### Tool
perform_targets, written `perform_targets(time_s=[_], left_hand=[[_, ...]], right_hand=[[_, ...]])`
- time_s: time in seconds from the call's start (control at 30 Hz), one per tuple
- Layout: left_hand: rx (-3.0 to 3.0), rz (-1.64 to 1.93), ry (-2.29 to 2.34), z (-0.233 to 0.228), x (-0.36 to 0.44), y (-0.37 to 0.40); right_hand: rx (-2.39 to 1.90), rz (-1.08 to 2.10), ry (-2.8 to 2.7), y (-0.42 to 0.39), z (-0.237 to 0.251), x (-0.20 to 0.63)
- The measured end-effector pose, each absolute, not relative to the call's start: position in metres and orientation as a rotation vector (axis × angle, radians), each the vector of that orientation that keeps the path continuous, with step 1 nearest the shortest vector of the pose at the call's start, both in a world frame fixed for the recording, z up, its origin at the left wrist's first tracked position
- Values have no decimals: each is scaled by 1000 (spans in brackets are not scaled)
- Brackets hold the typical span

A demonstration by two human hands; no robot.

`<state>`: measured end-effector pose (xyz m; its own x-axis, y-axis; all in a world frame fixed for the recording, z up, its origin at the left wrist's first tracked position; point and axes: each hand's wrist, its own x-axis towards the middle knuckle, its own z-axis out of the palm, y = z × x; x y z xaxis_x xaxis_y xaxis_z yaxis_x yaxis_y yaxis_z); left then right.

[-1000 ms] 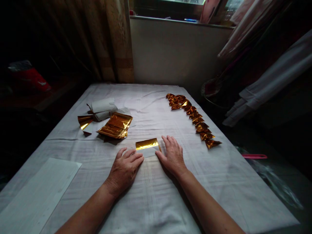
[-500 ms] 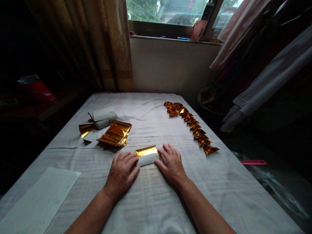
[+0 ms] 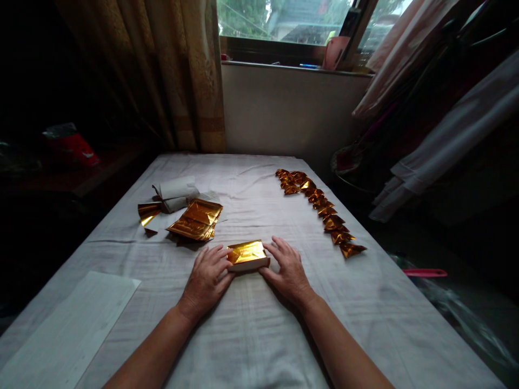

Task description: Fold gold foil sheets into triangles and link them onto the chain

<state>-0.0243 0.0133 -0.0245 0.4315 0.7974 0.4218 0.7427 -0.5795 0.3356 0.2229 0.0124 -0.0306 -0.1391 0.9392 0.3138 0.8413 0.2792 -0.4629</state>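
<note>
A sheet of gold foil paper [image 3: 246, 252] lies on the cloth between my hands. Its gold face is up, and a pale near edge is raised toward me. My left hand [image 3: 206, 274] has its thumb at the near left corner and its fingers on the left end. At the right end, my right hand [image 3: 287, 269] keeps its thumb at the near corner, with the fingers curved over the far side. Beyond my left hand lies a stack of gold foil sheets [image 3: 197, 220].
Several folded gold foil pieces [image 3: 333, 222] form a line along the table's right side. Crumpled pale paper [image 3: 177, 189] sits behind the stack. A white sheet [image 3: 77, 329] lies at the near left. A pink handle [image 3: 425, 273] shows past the right edge.
The foil paper's near pale strip, which lay flat across its front half, is now raised along the near edge. More of the gold face shows. Both hands stay at its ends.
</note>
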Motion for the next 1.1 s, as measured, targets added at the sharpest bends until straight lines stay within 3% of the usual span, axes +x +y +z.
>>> perform_targets(time_s=[0.3, 0.47, 0.63, 0.83, 0.93, 1.1], left_hand=[[2489, 1072, 1300, -23, -23, 17], [2098, 1169, 1461, -3, -12, 28], [1750, 1246, 1364, 9, 5, 62], [1933, 1402, 1497, -12, 13, 94], [2319, 1273, 1447, -23, 20, 96], [2581, 707, 1396, -29, 35, 98]], right_hand=[[-1355, 218, -2003, 14, -29, 223], [-1238, 452, -1773, 24, -11, 217], [-1307, 732, -1553, 59, 4, 213], [-1517, 701, -1525, 109, -6, 216], [-1622, 644, -1590, 123, -13, 218], [-1689, 604, -1664, 137, -20, 223]])
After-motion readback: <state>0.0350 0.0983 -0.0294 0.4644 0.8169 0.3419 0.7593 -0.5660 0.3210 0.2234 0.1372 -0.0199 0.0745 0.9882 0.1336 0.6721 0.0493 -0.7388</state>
